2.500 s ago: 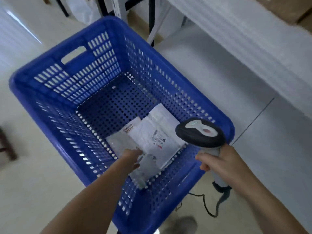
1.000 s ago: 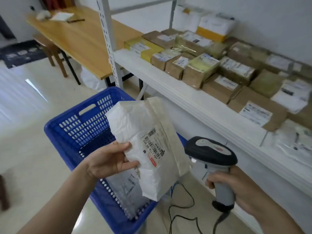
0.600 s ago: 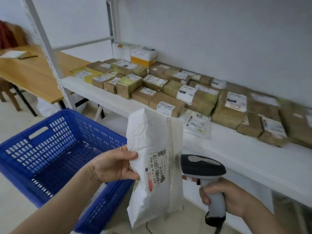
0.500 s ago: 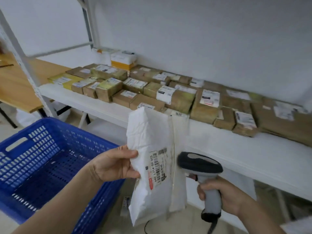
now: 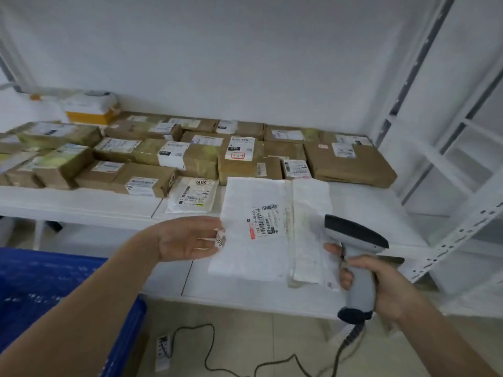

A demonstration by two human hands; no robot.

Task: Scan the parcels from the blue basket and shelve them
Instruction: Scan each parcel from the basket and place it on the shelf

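Soft, even light; the white wall (image 5: 245, 50) reads pale bluish, with faint shadow under the shelf (image 5: 81, 202). Blur smears the brown boxes (image 5: 62, 164) at left and the blue basket (image 5: 40, 289) at lower left; the scanner (image 5: 353, 232) is sharper. The uprights (image 5: 416, 72) at right lean from lens distortion.

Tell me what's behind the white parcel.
Brown labelled boxes stand in rows behind the white parcel on the shelf, back to the wall. The shelf surface beneath the parcel is covered.

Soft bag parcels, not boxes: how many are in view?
2: a large white bag by the left hand, a smaller bag marked 2019 left of it. More may hide among the boxes.
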